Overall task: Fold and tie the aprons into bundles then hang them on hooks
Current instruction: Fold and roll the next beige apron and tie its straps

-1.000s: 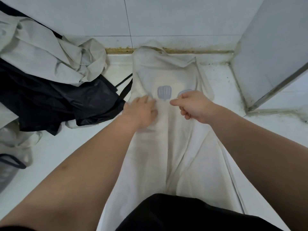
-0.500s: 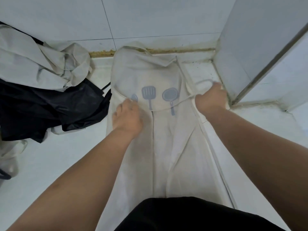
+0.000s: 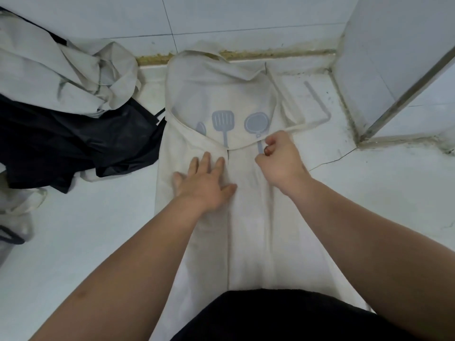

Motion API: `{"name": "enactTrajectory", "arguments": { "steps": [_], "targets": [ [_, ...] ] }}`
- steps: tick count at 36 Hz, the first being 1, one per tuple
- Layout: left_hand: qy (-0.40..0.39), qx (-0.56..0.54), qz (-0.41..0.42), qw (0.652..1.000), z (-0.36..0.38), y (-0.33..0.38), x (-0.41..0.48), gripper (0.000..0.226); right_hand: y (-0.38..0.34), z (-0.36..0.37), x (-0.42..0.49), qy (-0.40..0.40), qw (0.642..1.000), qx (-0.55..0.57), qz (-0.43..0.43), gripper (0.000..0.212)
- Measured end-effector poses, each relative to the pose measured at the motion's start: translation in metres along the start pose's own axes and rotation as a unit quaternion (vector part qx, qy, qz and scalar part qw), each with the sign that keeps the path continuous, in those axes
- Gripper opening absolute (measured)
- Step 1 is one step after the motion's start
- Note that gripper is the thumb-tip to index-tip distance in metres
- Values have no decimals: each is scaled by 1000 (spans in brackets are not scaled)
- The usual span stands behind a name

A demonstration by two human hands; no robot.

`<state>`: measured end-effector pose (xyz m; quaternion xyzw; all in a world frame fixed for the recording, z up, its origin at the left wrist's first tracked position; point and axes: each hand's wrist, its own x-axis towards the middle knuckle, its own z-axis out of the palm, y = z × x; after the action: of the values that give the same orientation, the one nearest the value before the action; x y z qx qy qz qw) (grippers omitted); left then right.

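At the far left a heap of crumpled cream aprons (image 3: 61, 77) lies on the white tiled surface (image 3: 98, 230), draped over a black apron (image 3: 81, 143) that spreads out beneath them toward the middle. Below that heap, at the left edge, sits another pale bundle with a dark strap (image 3: 12, 238); I cannot tell what it is. Just right of the black one, the cream apron (image 3: 248, 230) I am working on lies lengthwise from my lap to the back wall, its sides folded in so they meet along a centre seam. Its top end is bunched against the wall. My left hand (image 3: 204, 185) rests flat on the left folded panel, fingers straight and spread, pressing the cloth down. Beyond my fingertips, under a curved hem, show three blue prints: a spoon (image 3: 201, 129), a spatula (image 3: 222, 124) and a frying pan (image 3: 256, 124). My right hand (image 3: 280, 161) sits just beside the left, over the pan's handle, fingers curled in and pinching the apron's tie (image 3: 307, 125). The tie runs from my fist out to the right across the tiles, then bends back toward the wall. Farther right stands a white tiled partition (image 3: 394, 57) with a metal edge strip (image 3: 406, 82).
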<state>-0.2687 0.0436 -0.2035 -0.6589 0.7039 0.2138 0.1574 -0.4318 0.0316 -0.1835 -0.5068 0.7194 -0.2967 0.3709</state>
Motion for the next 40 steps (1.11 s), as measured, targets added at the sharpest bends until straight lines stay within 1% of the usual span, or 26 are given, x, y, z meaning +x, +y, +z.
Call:
{"name": "enactTrajectory", "arguments": {
  "steps": [2, 5, 6, 8, 10, 12, 15, 16, 18, 19, 21, 23, 24, 26, 28, 32, 34, 37, 40],
  "targets": [
    [5, -7, -2, 1000, 0, -1, 1, 74, -7, 17, -2, -57, 998, -13, -34, 26],
    [14, -16, 2, 1000, -1, -6, 3, 68, -11, 41, -3, -185, 977, -84, -66, 47],
    [17, -18, 1, 1000, -1, -10, 3, 64, -11, 46, -2, -214, 968, -108, -68, 51],
    [25, -27, -6, 999, -1, -16, 3, 59, -9, 47, 1, -234, 961, -127, -71, 53],
    [34, -40, -15, 999, 1, -21, 3, 57, -9, 44, 4, -233, 958, -148, -80, 55],
    [51, -79, -14, 995, 4, -23, 0, 58, -12, 39, 5, -233, 958, -149, -80, 57],
    [92, -163, 24, 982, 9, -17, -10, 59, -12, 35, 4, -235, 967, -87, -49, 56],
    [110, -175, 32, 978, 11, -14, -14, 58, -11, 34, 3, -224, 971, -70, -40, 54],
    [148, -181, 22, 972, 14, -11, -22, 54, -8, 29, 0, -194, 979, -60, -26, 47],
    [158, -182, 8, 970, 15, -8, -27, 53, -6, 25, -4, -173, 982, -74, -25, 41],
    [153, -172, -20, 973, 16, -6, -36, 53, -1, 19, -10, -141, 981, -126, -33, 31],
    [128, -150, -41, 980, 18, -2, -48, 56, 7, 12, -21, -152, 968, -193, -44, 13],
    [117, -145, -53, 981, 20, 0, -54, 56, 11, 8, -27, -172, 958, -224, -50, 12],
    [106, -147, -75, 981, 25, 2, -66, 56, 17, 5, -38, -209, 939, -269, -50, 36],
    [96, -157, -97, 978, 31, 4, -80, 56, 23, 4, -50, -229, 933, -275, -41, 45],
    [56, -172, -125, 976, 49, 8, -110, 59, 32, 8, -72, -237, 931, -276, -40, 45],
    [47, -169, -132, 976, 58, 9, -125, 59, 34, 7, -88, -225, 933, -275, -51, 42],
    [60, -132, -135, 980, 69, 13, -142, 56, 37, 2, -112, -206, 943, -249, -79, 26],
    [83, -122, -136, 980, 76, 17, -158, 53, 43, -3, -133, -190, 949, -236, -87, 32]
  ]
}}
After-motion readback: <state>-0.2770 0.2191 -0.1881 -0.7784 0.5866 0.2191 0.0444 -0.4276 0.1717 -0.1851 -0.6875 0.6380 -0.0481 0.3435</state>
